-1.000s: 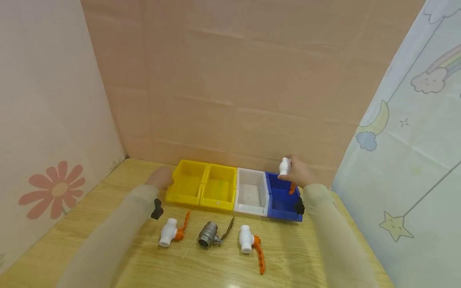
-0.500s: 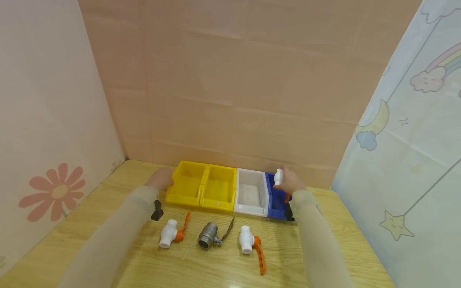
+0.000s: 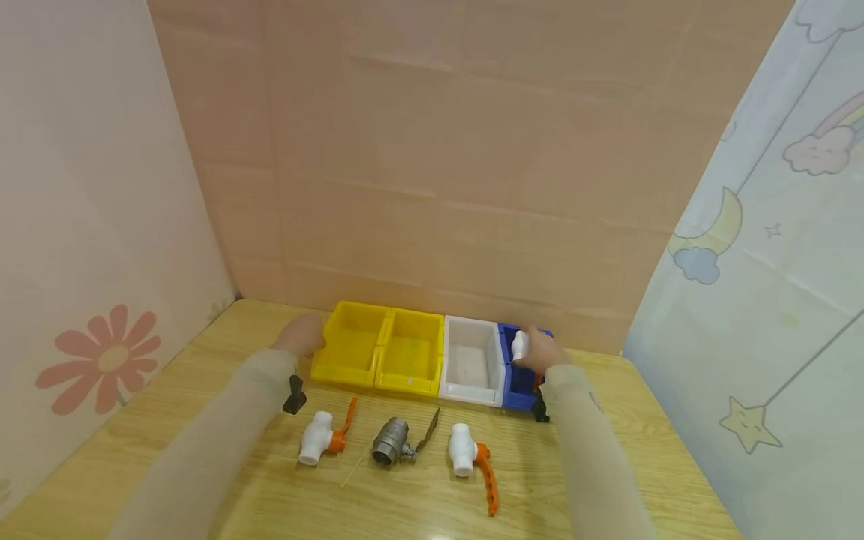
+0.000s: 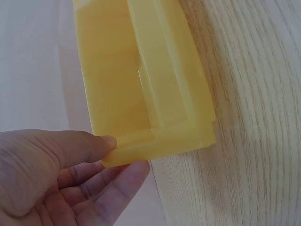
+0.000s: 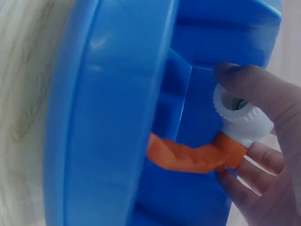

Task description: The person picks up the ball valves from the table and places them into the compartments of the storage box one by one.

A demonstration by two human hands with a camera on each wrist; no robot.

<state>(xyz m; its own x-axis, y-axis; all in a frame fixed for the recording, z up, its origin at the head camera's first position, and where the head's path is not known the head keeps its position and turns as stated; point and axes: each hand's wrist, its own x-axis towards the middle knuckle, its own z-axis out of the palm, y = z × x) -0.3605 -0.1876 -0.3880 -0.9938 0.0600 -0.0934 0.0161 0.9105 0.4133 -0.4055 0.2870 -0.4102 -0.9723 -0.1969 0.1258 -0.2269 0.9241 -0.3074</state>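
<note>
Wood-grain table (image 3: 378, 514): left hand (image 3: 300, 335) pinches leftmost yellow plastic bin (image 4: 167, 70); right hand (image 3: 545, 351) grips white orange-handled plastic valve (image 5: 251, 128) inside blue plastic bin (image 5: 113, 117). Apparently placing step; next calls for release.

The head view is looking forward and down over the worktop (image 3: 378, 510) from farthest back. Up close and turned sideways, the left wrist view is facing the leftmost yellow bin (image 4: 164, 75), the right wrist view the blue bin (image 5: 113, 103); the head view is sharing one bin with each.
</note>
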